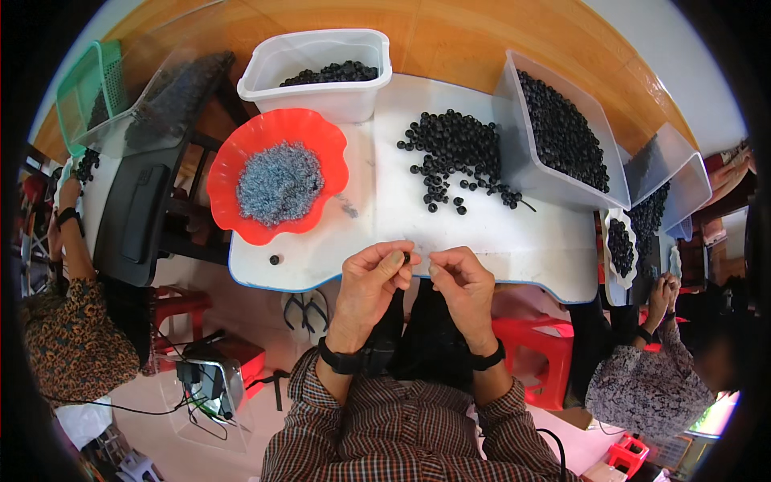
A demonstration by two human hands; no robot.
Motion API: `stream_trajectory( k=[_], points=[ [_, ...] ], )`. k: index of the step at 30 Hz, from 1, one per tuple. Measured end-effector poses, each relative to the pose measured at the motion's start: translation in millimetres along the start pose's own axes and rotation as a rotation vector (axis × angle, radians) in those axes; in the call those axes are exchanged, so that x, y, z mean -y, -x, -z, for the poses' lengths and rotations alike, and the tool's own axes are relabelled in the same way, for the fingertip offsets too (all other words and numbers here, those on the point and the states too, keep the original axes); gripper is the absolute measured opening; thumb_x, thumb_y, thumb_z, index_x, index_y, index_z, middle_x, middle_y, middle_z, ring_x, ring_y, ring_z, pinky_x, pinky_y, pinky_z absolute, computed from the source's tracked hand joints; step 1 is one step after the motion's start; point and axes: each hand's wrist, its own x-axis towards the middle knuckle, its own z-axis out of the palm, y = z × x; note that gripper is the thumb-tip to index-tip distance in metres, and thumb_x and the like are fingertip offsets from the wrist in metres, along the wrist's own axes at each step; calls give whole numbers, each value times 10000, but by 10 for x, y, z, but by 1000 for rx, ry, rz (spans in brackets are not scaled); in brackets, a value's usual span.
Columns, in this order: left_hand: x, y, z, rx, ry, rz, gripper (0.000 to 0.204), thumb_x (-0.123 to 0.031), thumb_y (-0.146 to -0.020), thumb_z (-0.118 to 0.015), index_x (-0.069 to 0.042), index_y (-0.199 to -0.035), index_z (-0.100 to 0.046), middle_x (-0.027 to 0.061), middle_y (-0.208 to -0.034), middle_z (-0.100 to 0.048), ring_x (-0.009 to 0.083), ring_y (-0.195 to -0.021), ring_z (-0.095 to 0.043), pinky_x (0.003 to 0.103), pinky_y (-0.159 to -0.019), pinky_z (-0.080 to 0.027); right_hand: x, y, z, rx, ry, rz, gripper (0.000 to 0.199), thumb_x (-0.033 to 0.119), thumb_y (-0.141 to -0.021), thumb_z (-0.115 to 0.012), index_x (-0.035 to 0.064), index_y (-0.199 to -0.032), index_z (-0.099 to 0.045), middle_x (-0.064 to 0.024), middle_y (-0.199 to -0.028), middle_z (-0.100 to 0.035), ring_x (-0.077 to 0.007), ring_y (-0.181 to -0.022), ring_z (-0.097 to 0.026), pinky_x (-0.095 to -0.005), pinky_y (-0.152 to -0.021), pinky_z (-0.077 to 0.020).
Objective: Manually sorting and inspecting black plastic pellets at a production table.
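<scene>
Between the thumb and fingers of my left hand (372, 281) is a small black round part (407, 258), mostly covered by the fingertips. Close beside it my right hand (463, 291) is closed in a pinch; what it holds, if anything, is too small to make out. Both hands are over the near edge of the white table (393, 193). Beyond them lies a loose heap of similar black round parts (462, 145). To the left, a red scalloped bowl (321, 213) holds a pile of small silvery-blue pieces (279, 183).
A white tub (321, 100) and a clear bin (526, 153) hold more black parts at the back. A single black part (275, 259) sits near the left edge. Other people work at both sides, near a red stool (538, 345) and sandals (305, 312).
</scene>
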Motion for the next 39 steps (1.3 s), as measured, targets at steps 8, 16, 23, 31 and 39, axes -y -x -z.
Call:
stream_trajectory(
  k=[8,16,23,31,39],
  points=[
    [-389,-476,-343,-182,80,-70,249,-110,-950,-615,85,-1105,-605,142,-966,-656,136,-764,-630,242,-700,-540,-105,-54,41,-57,119,69,115,-15,-857,-653,-21,-972,-658,-28,-897,-617,-64,-755,-586,-205,-682,-480],
    [-1222,-1554,-507,-181,134,-354,151,-81,-964,-570,64,-1006,-584,127,-953,-606,225,-826,-634,334,-786,-591,-257,-85,77,-92,141,81,110,-18,-849,-654,-12,-959,-664,-38,-869,-627,-81,-737,-592,-222,-665,-481],
    [-1354,-1884,-560,-210,168,-322,298,-27,-973,-492,118,-1211,-389,227,-1155,-496,355,-951,-604,473,-916,-560,-288,-112,140,-129,183,102,100,-21,-842,-659,-17,-942,-663,-37,-852,-615,-79,-714,-578,-222,-646,-470],
    [-1091,-1689,-481,-44,-68,-392,193,-49,-917,-610,82,-1059,-603,139,-982,-653,196,-875,-664,287,-805,-564,-306,-132,170,-126,130,129,105,-36,-839,-652,-17,-942,-661,-32,-873,-599,-77,-699,-564,-215,-612,-455],
    [132,-1153,-675,122,-1219,-259,192,-142,-830,-695,-17,-974,-717,125,-802,-663,223,-671,-644,316,-610,-523,-448,-118,240,-227,67,69,112,-53,-843,-636,-25,-950,-651,-38,-880,-597,-69,-686,-558,-213,-592,-456]
  ],
)
